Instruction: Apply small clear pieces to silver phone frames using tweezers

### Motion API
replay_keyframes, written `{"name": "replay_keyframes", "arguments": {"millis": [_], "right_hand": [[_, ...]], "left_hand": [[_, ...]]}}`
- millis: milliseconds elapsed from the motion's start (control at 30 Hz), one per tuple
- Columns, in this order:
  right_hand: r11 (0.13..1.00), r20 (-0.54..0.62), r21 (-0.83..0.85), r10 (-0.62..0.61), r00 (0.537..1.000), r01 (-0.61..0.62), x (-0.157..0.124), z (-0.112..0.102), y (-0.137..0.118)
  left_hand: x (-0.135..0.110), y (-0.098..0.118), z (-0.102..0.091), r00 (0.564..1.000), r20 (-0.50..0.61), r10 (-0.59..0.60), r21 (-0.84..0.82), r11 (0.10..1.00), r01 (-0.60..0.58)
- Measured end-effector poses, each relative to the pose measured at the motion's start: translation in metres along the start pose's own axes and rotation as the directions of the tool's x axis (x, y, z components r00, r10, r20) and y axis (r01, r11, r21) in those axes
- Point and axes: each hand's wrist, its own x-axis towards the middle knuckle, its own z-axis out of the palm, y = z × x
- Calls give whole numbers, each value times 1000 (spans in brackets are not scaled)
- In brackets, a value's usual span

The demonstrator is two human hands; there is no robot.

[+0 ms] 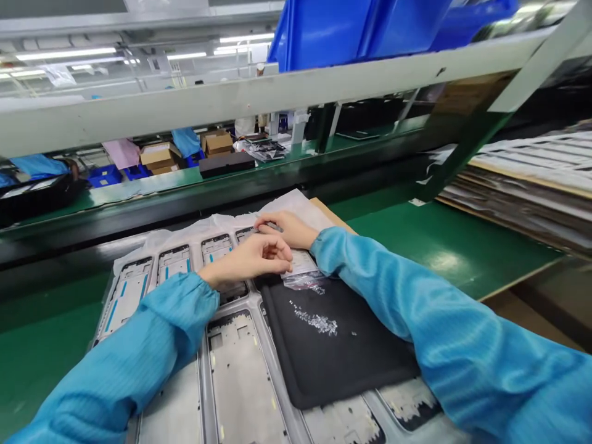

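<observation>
A grey tray (pixel 203 370) of metal phone frames (pixel 173 263) lies in front of me on the green bench. My left hand (pixel 252 259) rests over a frame in the tray's far row, fingers curled together in a pinch; what they hold is too small to name. My right hand (pixel 287 227) lies just behind it, fingers closed on a thin grey tool whose tip points left at a frame. A black mat (pixel 333 351) covers the tray's right part, with a small pile of tiny shiny parts (pixel 317 321) and a clear bag (pixel 305 282) on it.
White wrapping sheet (pixel 296 206) lies under the tray's far edge. A dark conveyor rail (pixel 139 213) runs behind. Stacked flat sheets (pixel 531 179) sit at right. Blue bins (pixel 351 28) stand on the overhead shelf. Cardboard boxes (pixel 160 157) are on the far bench.
</observation>
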Motion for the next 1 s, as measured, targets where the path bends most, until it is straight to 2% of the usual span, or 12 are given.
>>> {"name": "replay_keyframes", "arguments": {"millis": [133,300,400,500,567,1000], "right_hand": [[999,1,-40,-9,1000,9,0,-1,-2],[997,3,-70,-33,999,33,0,-1,-1],[996,-3,-82,-46,999,46,-1,0,1],[994,-3,-83,-66,998,65,-2,0,3],[994,-4,-82,-80,997,79,-2,0,4],[988,-24,-102,-121,992,118,-5,0,7]], "left_hand": [[-1,3,-1,1000,2,9,62,998,-9],[-3,6,2,1000,-3,14,59,998,-14],[-5,10,5,997,77,14,132,991,-24],[-8,15,8,977,211,-7,216,976,-39],[-10,16,10,965,261,-4,266,962,-68],[-12,20,31,949,312,44,561,798,-221]]}}
